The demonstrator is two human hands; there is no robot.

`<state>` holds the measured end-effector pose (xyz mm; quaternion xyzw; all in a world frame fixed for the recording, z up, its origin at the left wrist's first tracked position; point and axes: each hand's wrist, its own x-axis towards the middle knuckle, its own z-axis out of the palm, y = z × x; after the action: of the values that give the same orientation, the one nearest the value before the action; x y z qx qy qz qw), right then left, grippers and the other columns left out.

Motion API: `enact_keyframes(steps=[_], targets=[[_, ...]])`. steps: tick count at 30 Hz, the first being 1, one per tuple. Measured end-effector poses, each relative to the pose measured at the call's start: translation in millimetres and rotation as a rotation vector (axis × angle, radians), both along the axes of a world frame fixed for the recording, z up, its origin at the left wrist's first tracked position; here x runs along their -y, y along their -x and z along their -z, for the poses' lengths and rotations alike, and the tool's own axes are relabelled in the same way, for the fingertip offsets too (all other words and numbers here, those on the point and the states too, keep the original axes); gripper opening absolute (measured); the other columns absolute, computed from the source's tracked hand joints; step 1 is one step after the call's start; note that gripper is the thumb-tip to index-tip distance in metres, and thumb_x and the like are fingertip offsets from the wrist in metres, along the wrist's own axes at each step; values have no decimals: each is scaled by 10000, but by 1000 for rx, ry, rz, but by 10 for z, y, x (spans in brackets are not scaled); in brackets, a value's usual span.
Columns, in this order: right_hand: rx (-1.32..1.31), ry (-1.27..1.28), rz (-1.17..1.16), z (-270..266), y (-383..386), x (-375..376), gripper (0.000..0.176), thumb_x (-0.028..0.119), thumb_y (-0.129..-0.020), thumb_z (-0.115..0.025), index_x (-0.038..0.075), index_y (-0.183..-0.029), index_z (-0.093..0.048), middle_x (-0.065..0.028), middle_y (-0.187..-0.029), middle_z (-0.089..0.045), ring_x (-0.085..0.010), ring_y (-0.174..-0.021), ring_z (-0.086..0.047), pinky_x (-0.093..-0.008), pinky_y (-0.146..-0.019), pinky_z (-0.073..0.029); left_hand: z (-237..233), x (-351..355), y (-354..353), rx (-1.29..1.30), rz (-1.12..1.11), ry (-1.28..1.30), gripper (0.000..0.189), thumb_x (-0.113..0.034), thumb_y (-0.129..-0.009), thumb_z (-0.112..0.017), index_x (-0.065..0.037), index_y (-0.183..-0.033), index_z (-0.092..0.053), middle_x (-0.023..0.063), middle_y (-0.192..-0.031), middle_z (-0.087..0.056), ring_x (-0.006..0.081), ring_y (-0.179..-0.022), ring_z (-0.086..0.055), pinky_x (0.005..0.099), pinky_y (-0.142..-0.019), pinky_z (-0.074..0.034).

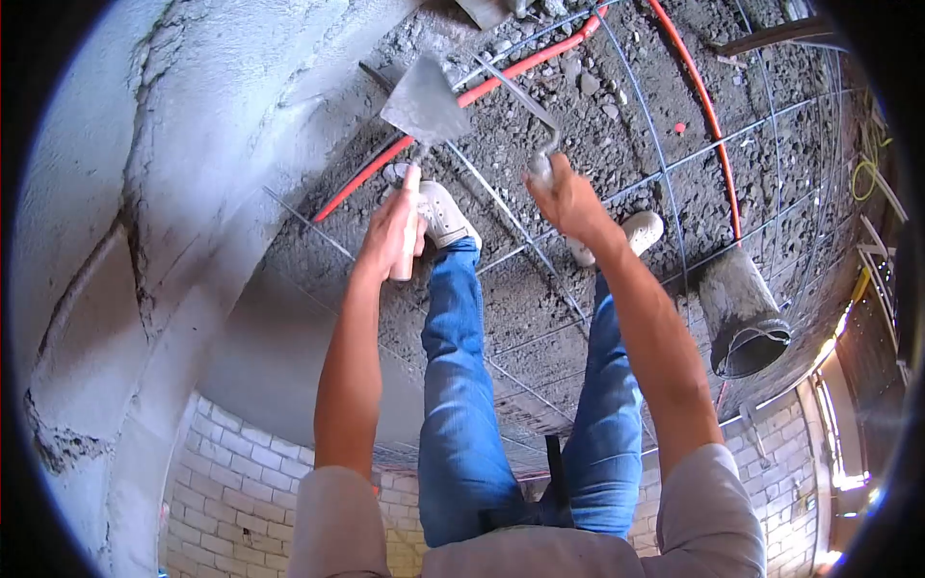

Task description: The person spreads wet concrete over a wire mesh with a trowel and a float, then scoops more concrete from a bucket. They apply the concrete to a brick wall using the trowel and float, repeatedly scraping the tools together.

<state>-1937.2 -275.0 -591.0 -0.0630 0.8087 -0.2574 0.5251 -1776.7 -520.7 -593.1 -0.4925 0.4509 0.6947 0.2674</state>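
Observation:
My left hand [393, 229] is closed around the pale handle of a masonry trowel [424, 101]. The thumb lies along that handle, and the broad grey blade points away from me, over a red conduit. In my right hand [568, 199] is the handle of a second trowel [525, 99]. Its blade shows nearly edge-on as a narrow grey strip, joined by a bent neck. The two blades are apart. Below the tools lies rough, gravelly ground crossed by a grid of thin steel bars [665, 173].
A rough plastered wall [222, 106] rises at the left. One red conduit [361, 178] runs near my feet, another red conduit [708, 106] farther right. A grey pipe [737, 299] stands up at the right. Behind me is a white brick wall [236, 472].

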Motion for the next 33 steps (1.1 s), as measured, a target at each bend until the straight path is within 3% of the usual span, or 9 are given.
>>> enact_keyframes(steps=[8, 10, 12, 13, 17, 21, 28, 30, 33], targets=[[198, 239, 225, -708, -563, 64, 474, 395, -973, -534, -40, -1148, -465, -320, -808, -652, -499, -788, -657, -525, -715, -533, 24, -220, 125, -33, -82, 125, 416, -461, -1010, -470, -67, -1123, -540, 27, -717, -548, 118, -493, -520, 255, -413, -407], [55, 186, 43, -709, -670, 175, 441, 348, -966, -544, -51, -1130, -451, -333, -754, -634, -526, -741, -636, -564, -686, -518, 50, -385, 123, -56, -106, 127, 357, -446, -1000, -503, -99, -1060, -559, 10, -711, -545, 101, -484, -502, 243, -407, -402], [43, 185, 106, -474, -541, 262, 440, 337, -958, -549, -52, -1133, -441, -337, -737, -625, -535, -726, -626, -575, -674, -509, -48, -537, 176, -85, -67, 144, 324, -424, -997, -517, -104, -1024, -563, -6, -704, -541, 93, -491, -498, 245, -417, -407], [38, 180, 166, -412, -517, 274, 440, 325, -951, -555, -54, -1135, -430, -341, -719, -617, -544, -711, -615, -587, -662, -501, -111, -645, 223, -105, -82, 188, 219, -291, -1024, -482, -93, -939, -522, -28, -599, -469, 80, -439, -447, 258, -397, -381], [72, 215, 208, -772, -704, 145, 465, 334, -941, -560, -84, -1101, -433, -355, -759, -624, -540, -745, -623, -564, -665, -515, -42, -774, 314, -97, -84, 265, 241, -287, -1029, -470, -82, -905, -498, -16, -593, -475, 93, -434, -460, 265, -398, -389], [138, 91, 230, -537, -379, 71, 442, 344, -954, -559, -57, -1096, -439, -362, -812, -622, -518, -819, -637, -535, -706, -507, -135, -1051, 302, -124, -62, 203, 270, -300, -1033, -464, -81, -875, -475, -2, -588, -474, 96, -435, -466, 265, -396, -389], [21, 164, 197, -767, -582, -275, 445, 319, -935, -548, -97, -1051, -441, -369, -752, -612, -540, -754, -625, -567, -687, -517, -125, -1273, 370, -51, 29, 255, 318, -374, -1027, -479, -73, -927, -498, -3, -630, -503, 91, -477, -487, 259, -426, -397], [41, 76, 223, -442, -380, -312, 487, 341, -932, -550, -110, -1080, -442, -363, -757, -621, -535, -768, -631, -567, -703, -517, -266, -1418, 339, -53, 18, 84, 336, -406, -1017, -488, -78, -949, -513, -1, -633, -505, 94, -481, -491, 254, -420, -398], [29, 122, 251, -750, -417, -564, 484, 354, -932, -555, -89, -1093, -443, -351, -763, -630, -518, -775, -641, -562, -704, -520, -356, -1358, 609, 41, 53, 5, 343, -440, -1004, -503, -100, -976, -532, -8, -627, -483, 97, -460, -471, 248, -404, -387]])
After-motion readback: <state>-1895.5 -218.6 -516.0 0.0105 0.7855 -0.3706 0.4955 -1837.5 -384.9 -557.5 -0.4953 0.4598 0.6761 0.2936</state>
